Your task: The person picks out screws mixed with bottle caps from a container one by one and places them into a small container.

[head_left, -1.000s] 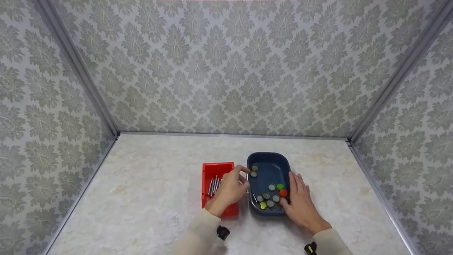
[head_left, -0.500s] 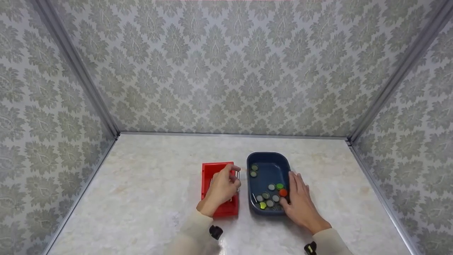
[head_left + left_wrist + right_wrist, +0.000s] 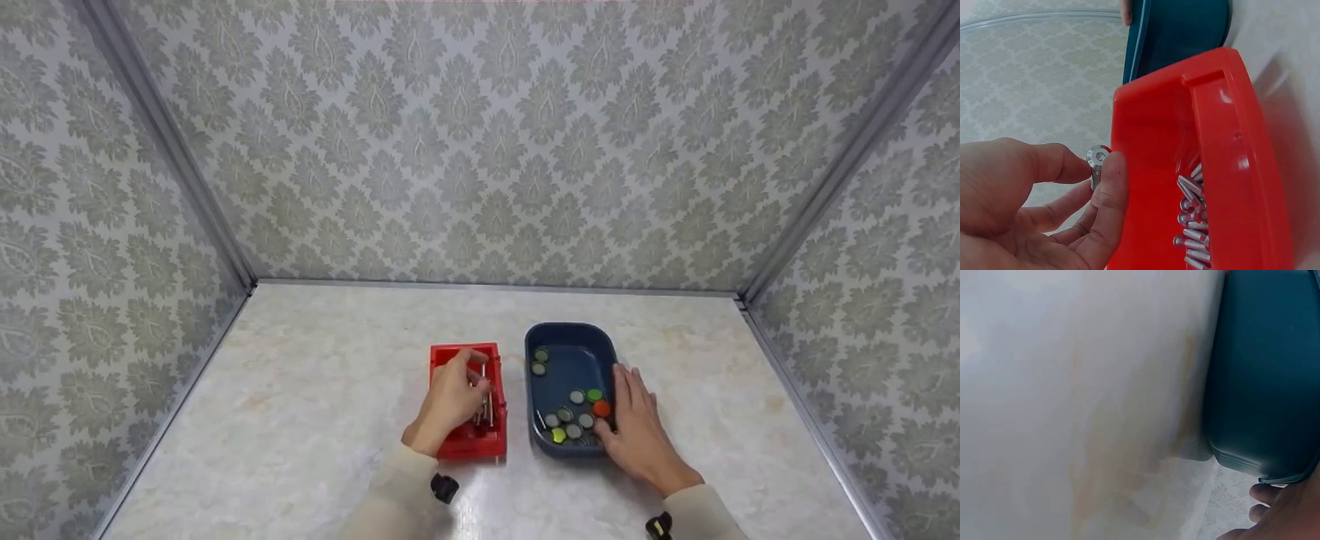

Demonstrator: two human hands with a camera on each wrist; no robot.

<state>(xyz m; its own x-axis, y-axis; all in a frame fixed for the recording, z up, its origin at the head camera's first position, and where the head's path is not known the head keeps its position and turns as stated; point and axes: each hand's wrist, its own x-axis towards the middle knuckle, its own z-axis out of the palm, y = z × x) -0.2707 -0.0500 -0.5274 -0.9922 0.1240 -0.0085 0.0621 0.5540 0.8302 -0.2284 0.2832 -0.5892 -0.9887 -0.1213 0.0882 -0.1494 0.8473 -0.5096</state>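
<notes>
My left hand (image 3: 450,397) is over the red bin (image 3: 469,450), pinching a silver bolt (image 3: 1098,156) between thumb and finger. The bolt's hex-socket head faces the left wrist camera; its shank is partly hidden by the fingers. Several more silver bolts (image 3: 1193,225) lie loose inside the bin. At the right side of the dark blue tray (image 3: 574,367), my right hand (image 3: 637,431) holds the rim, thumb inside and fingers along the outer wall. Small round discs like bottle caps (image 3: 574,431) lie in the tray, several grey, others green (image 3: 595,394), orange (image 3: 601,409) and yellow (image 3: 559,435).
Bin and tray stand side by side on a pale marbled tabletop (image 3: 337,360), a narrow gap between them. Patterned wall panels (image 3: 495,150) enclose the table at the back and both sides.
My left hand has moved left from the blue tray's left rim to above the red bin, carrying the bolt. The right hand has stayed on the tray's rim.
</notes>
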